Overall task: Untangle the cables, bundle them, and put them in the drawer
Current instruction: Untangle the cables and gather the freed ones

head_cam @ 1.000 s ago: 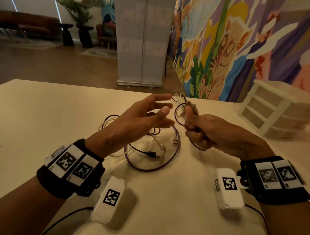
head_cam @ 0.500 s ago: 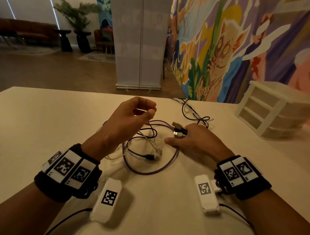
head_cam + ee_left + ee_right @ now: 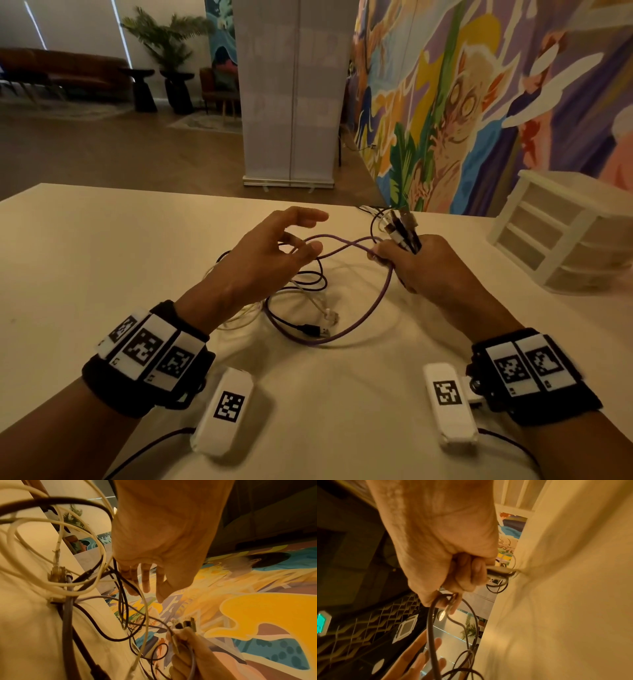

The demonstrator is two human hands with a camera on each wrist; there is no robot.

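Nearest to the person, the worktop [image 3: 102,246] is carrying the loose end of the tangle: a purple cable [image 3: 373,308] is lying in a wide loop, with a black cable [image 3: 291,325] ending in a plug inside it and pale white cables [image 3: 239,315] spilling out to the left. Just beyond, the left hand [image 3: 270,253] is hovering over the strands with its fingers spread and relaxed, holding nothing that I can make out; the purple strand is passing right by its fingertips. To the right, the right hand [image 3: 428,263] is clenching a bunch of plug ends [image 3: 404,229], which are sticking up and away from the fist. The purple cable is running leftward from that fist toward the released hand, so its free length is lying between the two, and the left hand looks nearer to take it up for sorting. Bundling seems hardly begun. Farther right, a small white drawer unit [image 3: 561,236] is standing well apart, drawers apparently closed.
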